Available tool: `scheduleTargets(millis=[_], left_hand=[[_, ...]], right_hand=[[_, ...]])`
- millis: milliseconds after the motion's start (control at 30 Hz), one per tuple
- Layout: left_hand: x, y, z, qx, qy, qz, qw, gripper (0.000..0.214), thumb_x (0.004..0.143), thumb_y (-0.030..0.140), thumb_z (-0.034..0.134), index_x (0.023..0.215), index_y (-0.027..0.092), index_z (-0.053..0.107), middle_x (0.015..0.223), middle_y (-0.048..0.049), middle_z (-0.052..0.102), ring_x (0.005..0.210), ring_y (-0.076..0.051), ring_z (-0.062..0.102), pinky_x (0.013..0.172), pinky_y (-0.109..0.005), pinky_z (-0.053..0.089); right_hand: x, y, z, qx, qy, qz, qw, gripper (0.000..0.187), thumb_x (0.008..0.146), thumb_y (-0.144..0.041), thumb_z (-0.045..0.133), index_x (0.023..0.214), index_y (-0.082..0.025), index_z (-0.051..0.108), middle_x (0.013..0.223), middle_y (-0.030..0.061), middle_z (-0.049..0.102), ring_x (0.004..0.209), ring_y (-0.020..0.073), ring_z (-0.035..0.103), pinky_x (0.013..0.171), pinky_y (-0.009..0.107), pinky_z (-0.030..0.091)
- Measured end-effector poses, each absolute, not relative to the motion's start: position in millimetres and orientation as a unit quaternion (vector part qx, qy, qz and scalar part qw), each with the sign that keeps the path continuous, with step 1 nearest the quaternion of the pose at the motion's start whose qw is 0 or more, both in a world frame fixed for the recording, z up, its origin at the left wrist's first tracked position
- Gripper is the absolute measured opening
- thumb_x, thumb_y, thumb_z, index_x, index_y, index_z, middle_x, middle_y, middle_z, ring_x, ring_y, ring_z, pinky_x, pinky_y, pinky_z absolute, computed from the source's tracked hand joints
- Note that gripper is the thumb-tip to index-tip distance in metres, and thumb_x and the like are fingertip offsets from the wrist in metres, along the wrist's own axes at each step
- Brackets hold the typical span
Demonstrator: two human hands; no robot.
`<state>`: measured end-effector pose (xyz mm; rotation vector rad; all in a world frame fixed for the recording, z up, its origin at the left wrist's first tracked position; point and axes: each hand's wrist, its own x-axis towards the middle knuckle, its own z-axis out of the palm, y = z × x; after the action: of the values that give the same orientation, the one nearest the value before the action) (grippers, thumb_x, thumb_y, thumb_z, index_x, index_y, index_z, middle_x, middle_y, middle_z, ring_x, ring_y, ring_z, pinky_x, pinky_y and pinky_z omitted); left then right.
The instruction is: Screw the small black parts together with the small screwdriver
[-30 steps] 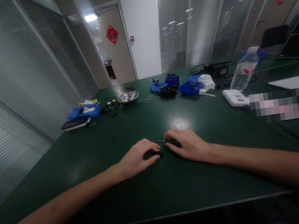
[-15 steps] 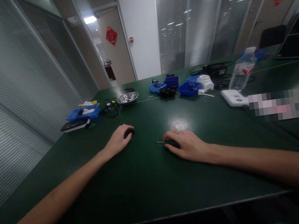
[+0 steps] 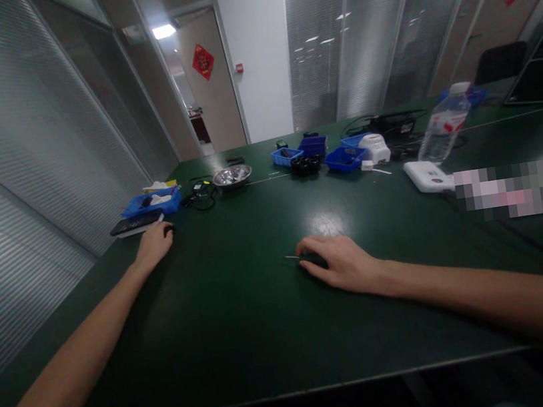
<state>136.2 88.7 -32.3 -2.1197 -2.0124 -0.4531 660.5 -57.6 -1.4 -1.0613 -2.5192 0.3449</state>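
Note:
My left hand (image 3: 154, 242) is stretched far out to the left of the dark green table (image 3: 248, 328), its fingers curled round a small dark object that I cannot make out. It lies just in front of a flat black device (image 3: 135, 223) and a blue tray (image 3: 153, 203). My right hand (image 3: 340, 262) rests on the table near the middle, fingers closed over a small black tool (image 3: 310, 260) whose thin metal tip (image 3: 291, 256) points left.
Along the far side stand a metal bowl (image 3: 232, 176), black cables (image 3: 202, 196), several blue trays (image 3: 312, 152), a white device (image 3: 375, 147), a water bottle (image 3: 442, 125) and a white box (image 3: 427, 176). The table's near edge (image 3: 298, 392) runs just below my arms.
My left hand has left the right hand and carried its small dark object far to the left, up to the black device. My right hand has stayed in place.

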Motion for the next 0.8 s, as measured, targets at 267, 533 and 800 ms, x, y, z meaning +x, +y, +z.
scheduleTargets(millis=[267, 533, 800], left_hand=[[135.2, 95.8, -38.9, -0.693, -0.694, -0.157, 0.114, 0.043, 0.089, 0.016, 0.047, 0.127, 0.008, 0.066, 0.131, -0.0174, 0.066, 0.123, -0.032, 0.061, 0.112, -0.041, 0.043], [138.2, 87.9, -36.2, -0.679, -0.701, -0.175, 0.132, 0.040, 0.090, 0.022, 0.048, 0.121, 0.013, 0.070, 0.131, -0.0159, 0.065, 0.117, -0.032, 0.063, 0.107, -0.043, 0.047], [143.3, 88.8, -34.0, -0.680, -0.701, -0.171, 0.130, 0.040, 0.093, 0.024, 0.044, 0.117, 0.010, 0.073, 0.126, -0.0174, 0.068, 0.115, -0.031, 0.065, 0.105, -0.039, 0.048]], right_hand=[[660.0, -57.7, -1.9, -0.374, -0.898, 0.121, 0.196, 0.024, 0.101, -0.033, 0.057, 0.121, -0.022, 0.060, 0.110, 0.0059, 0.071, 0.086, 0.0206, 0.068, 0.074, 0.034, 0.050], [661.7, -56.6, -3.1, -0.371, -0.899, 0.125, 0.198, 0.026, 0.100, -0.034, 0.058, 0.123, -0.021, 0.061, 0.111, 0.0066, 0.071, 0.085, 0.0197, 0.068, 0.075, 0.034, 0.050], [660.9, -57.4, -1.3, -0.370, -0.899, 0.121, 0.199, 0.024, 0.101, -0.033, 0.058, 0.122, -0.021, 0.060, 0.109, 0.0063, 0.071, 0.085, 0.0198, 0.068, 0.073, 0.034, 0.051]])
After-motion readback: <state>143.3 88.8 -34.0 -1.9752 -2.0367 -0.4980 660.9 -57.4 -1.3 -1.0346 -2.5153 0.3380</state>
